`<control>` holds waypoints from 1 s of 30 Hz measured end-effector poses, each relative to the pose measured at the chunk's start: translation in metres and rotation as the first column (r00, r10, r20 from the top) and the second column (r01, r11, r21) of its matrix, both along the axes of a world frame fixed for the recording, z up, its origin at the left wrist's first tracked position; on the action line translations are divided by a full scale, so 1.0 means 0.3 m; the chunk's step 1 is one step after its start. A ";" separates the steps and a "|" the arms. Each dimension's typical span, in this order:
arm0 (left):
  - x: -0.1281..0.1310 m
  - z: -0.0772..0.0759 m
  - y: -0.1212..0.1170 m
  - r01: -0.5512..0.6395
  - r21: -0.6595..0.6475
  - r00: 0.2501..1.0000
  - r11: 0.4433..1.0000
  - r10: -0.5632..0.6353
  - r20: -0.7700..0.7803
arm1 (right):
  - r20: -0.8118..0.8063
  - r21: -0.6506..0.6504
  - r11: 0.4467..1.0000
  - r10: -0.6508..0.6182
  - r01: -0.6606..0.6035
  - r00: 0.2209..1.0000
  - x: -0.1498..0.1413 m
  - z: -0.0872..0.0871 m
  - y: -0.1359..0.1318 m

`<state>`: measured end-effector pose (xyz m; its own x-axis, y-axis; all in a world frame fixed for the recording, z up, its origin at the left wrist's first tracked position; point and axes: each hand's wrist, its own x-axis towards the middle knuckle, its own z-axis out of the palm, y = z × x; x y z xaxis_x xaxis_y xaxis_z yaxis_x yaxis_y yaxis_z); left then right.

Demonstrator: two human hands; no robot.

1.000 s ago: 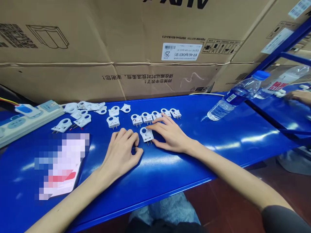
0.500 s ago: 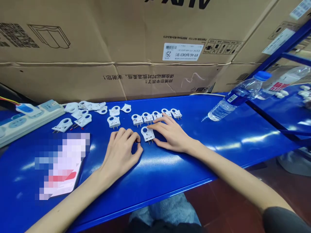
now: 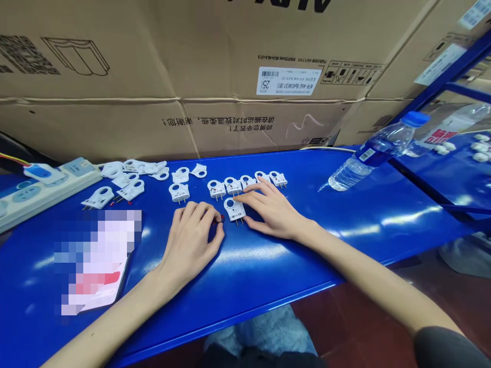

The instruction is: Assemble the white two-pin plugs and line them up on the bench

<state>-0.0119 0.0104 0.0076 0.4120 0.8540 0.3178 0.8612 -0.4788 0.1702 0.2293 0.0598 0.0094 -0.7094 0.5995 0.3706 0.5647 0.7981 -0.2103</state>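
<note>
Left hand (image 3: 194,230), fingertips drawn together, appears to pinch a small red part (image 3: 222,218). Just to its right, a white two-pin plug piece (image 3: 237,210) is held at its edge by the right hand (image 3: 274,210), thumb and forefinger slightly apart. Beyond these fingertips stand similar pieces (image 3: 232,186). Steadying the plug piece seems the step in hand; the next move calls for fine fingertip control.

Left forearm (image 3: 115,312) bare, slanting up from lower left. Left hand (image 3: 192,232) back uppermost, fingers curled, thumb tip close to forefinger. Right forearm (image 3: 364,276) bare, reaching in from lower right. Right hand (image 3: 276,212) flatter, fingers extended and slightly bent, thumb below forefinger, gap between.
</note>
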 end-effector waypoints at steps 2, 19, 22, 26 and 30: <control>0.001 -0.004 -0.001 -0.008 0.003 1.000 1.000 0.008 0.010 | -0.002 0.006 1.000 0.002 -0.002 1.000 0.000 0.001 0.000; -0.002 -0.014 0.004 -0.001 -0.018 0.996 1.000 0.003 0.091 | -0.003 -0.024 1.000 0.008 -0.008 1.000 -0.001 -0.004 -0.002; 0.003 -0.011 0.001 0.017 -0.013 0.987 1.000 -0.014 0.157 | -0.015 -0.026 0.999 0.020 -0.020 1.000 -0.001 -0.005 -0.003; 0.005 -0.010 0.000 0.036 -0.006 0.980 0.999 -0.034 0.195 | -0.028 -0.026 0.999 0.037 -0.038 0.999 -0.003 -0.008 -0.007; 0.004 -0.009 0.000 0.030 -0.031 0.979 0.999 -0.023 0.203 | -0.022 -0.021 0.999 0.048 -0.048 0.999 -0.006 -0.012 -0.010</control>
